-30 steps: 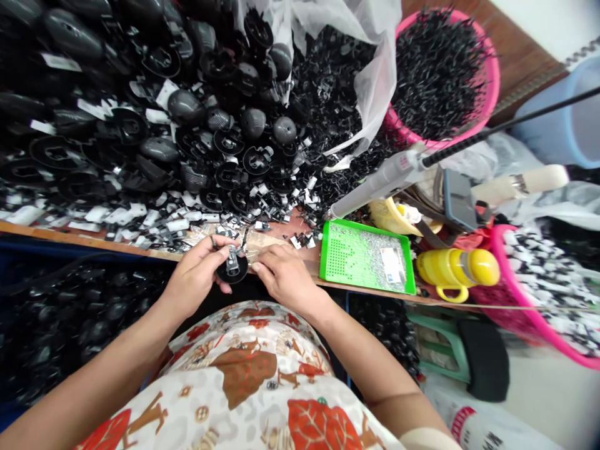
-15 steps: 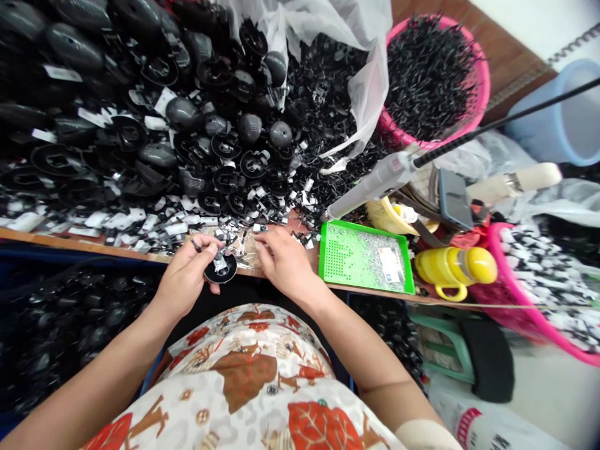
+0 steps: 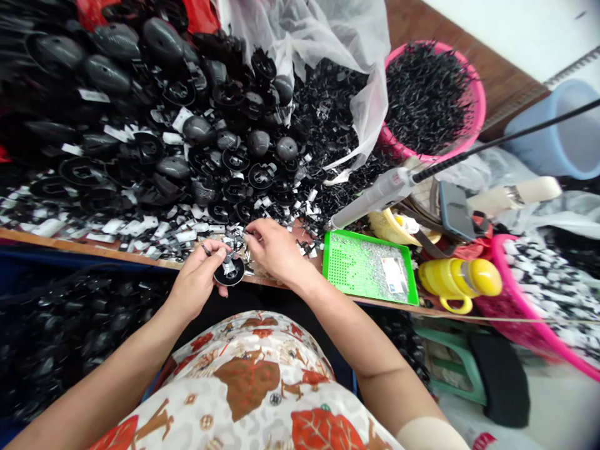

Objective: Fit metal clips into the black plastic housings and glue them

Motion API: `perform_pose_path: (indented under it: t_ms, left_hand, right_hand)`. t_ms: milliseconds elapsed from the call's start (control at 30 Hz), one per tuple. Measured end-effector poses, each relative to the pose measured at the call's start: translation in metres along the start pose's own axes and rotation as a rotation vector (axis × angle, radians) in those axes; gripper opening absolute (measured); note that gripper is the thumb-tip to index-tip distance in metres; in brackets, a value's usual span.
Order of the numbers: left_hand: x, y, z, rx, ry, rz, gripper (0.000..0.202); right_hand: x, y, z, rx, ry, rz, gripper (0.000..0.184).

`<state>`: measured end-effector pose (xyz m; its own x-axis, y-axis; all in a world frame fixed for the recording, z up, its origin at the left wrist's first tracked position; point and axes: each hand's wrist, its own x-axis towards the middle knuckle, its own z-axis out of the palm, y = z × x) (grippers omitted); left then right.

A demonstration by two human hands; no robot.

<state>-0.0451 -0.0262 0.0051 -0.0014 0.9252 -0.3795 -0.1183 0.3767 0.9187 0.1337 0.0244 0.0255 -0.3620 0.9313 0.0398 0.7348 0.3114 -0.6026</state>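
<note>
My left hand [image 3: 199, 275] grips a round black plastic part [image 3: 230, 272] at the table's front edge, its hollow side with a small light piece facing up. Beside it, my right hand [image 3: 272, 247] is over the small parts, thumb and index finger pinched together. Whatever may be between those fingertips is too small to make out. Thin metal pins [image 3: 248, 262] lie on the table below the right fingers. Behind both hands spread small white and black pieces [image 3: 187, 234].
A large heap of black domed housings [image 3: 201, 131] fills the back left. To the right are a green tray [image 3: 328, 275] of small metal bits, a grey power screwdriver [image 3: 370, 200], a yellow bottle [image 3: 450, 277] and pink baskets [image 3: 480, 112]. A clear plastic sheet [image 3: 370, 112] hangs behind.
My right hand has shifted slightly left and its fingers have closed into a pinch near the small pieces. My left hand still holds the round black part. The whole view has tilted up slightly.
</note>
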Motion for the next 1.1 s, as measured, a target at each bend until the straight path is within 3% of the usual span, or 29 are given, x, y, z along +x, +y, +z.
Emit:
perform_pose_path:
  t_ms: [133, 267, 367, 533, 633, 733, 900, 1000, 1100]
  left_hand:
    - [0.002, 0.0, 0.0, 0.006, -0.005, -0.005, 0.034]
    - [-0.002, 0.004, -0.005, -0.01, 0.047, 0.023, 0.033]
    - [-0.006, 0.005, -0.002, -0.001, 0.034, 0.054, 0.031]
    - [-0.017, 0.001, 0.01, 0.125, -0.1, 0.2, 0.03]
    - [-0.021, -0.003, 0.015, 0.262, -0.147, 0.279, 0.029]
    - [-0.018, -0.004, 0.019, 0.184, -0.085, 0.216, 0.029]
    - [-0.012, -0.002, 0.026, -0.051, -0.064, 0.083, 0.025]
    - [-0.013, -0.001, 0.031, -0.049, -0.093, 0.047, 0.028]
    - [-0.013, 0.0, 0.034, -0.046, -0.11, 0.022, 0.031]
  right_hand:
    - [0.007, -0.006, 0.011, -0.026, -0.043, -0.008, 0.016]
    - [-0.004, -0.011, -0.013, -0.003, 0.069, 0.048, 0.014]
    - [-0.016, -0.005, -0.031, 0.041, -0.023, 0.167, 0.013]
    - [-0.03, 0.005, -0.023, 0.447, -0.157, 0.31, 0.015]
    - [-0.037, 0.001, -0.009, 0.776, -0.108, 0.375, 0.021]
    - [-0.049, -0.006, 0.002, 0.946, 0.024, 0.411, 0.031]
    - [-0.066, -0.003, 0.008, 0.718, 0.201, 0.215, 0.023]
    - [-0.066, 0.005, 0.0, 0.41, 0.33, 0.126, 0.017]
    - [-0.063, 0.008, -0.014, 0.29, 0.414, 0.124, 0.019]
